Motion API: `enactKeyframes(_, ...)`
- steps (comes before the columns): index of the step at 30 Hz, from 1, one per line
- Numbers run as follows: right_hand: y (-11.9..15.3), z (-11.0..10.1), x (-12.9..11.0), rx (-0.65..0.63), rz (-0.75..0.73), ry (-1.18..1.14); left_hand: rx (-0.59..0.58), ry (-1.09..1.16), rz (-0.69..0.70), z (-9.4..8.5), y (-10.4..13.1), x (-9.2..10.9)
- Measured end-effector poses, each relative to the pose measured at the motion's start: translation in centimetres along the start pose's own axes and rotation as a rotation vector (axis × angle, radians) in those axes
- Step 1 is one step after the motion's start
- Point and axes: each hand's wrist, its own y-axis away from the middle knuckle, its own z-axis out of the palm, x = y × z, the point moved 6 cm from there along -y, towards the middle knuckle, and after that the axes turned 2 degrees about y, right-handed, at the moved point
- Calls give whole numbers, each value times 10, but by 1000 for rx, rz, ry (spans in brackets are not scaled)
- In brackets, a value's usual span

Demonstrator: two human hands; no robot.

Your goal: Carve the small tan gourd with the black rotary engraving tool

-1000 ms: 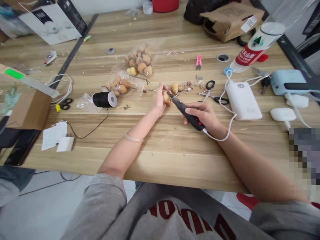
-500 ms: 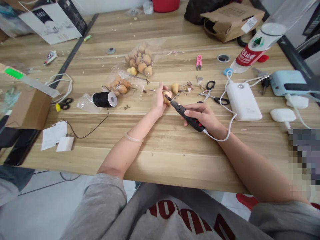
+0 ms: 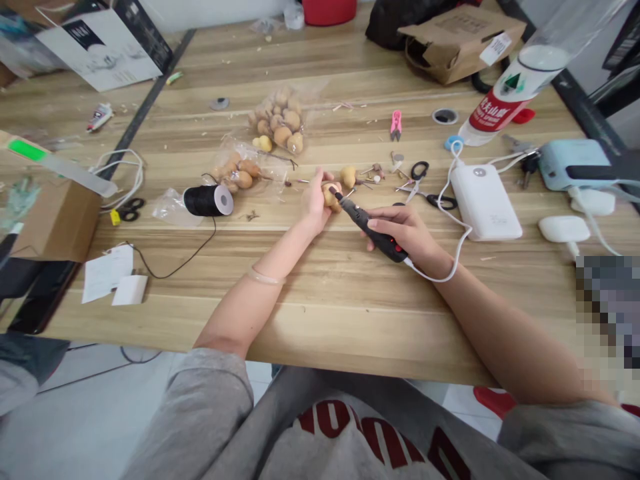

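My left hand (image 3: pixel 316 203) is closed around a small tan gourd-like piece (image 3: pixel 331 199), partly hidden by the fingers. In my right hand (image 3: pixel 400 230) is a black rotary tool (image 3: pixel 367 223) with a red light and a white cable at its rear end. The tool's tip meets the tan piece, or is right at it; the exact contact is too small to tell. Just beyond my hands lies a yellowish gourd-shaped piece (image 3: pixel 348 176), with several small tool bits (image 3: pixel 373 175) beside it.
Scissors (image 3: pixel 417 183), a white power bank (image 3: pixel 486 200) and a large bottle (image 3: pixel 505 100) stand to the right. Pink pliers (image 3: pixel 396 125) lie farther back. Bags of round tan pieces (image 3: pixel 280 117) and a black thread spool (image 3: pixel 209 200) are to the left. The tool's cable loops near my right wrist.
Both hands keep nearly the same place and grip. The tan piece appears slightly turned in my left hand, and the whole view has shifted a little.
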Motion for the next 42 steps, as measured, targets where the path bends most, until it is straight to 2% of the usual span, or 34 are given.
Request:
enactKeyframes(18, 1, 6, -4, -46, -1, 89, -74, -16, -1, 3, 2, 1)
enactKeyframes(24, 1, 0, -1, 44, -7, -12, -15, 54, -21, -2, -3, -1)
enactKeyframes(34, -6, -12, 2, 134, -13, -267, -45, 25, -60, 0, 1, -1)
enactKeyframes(42, -12, -17, 10, 76, 73, -440, -53, 10, -56, 0, -1, -1)
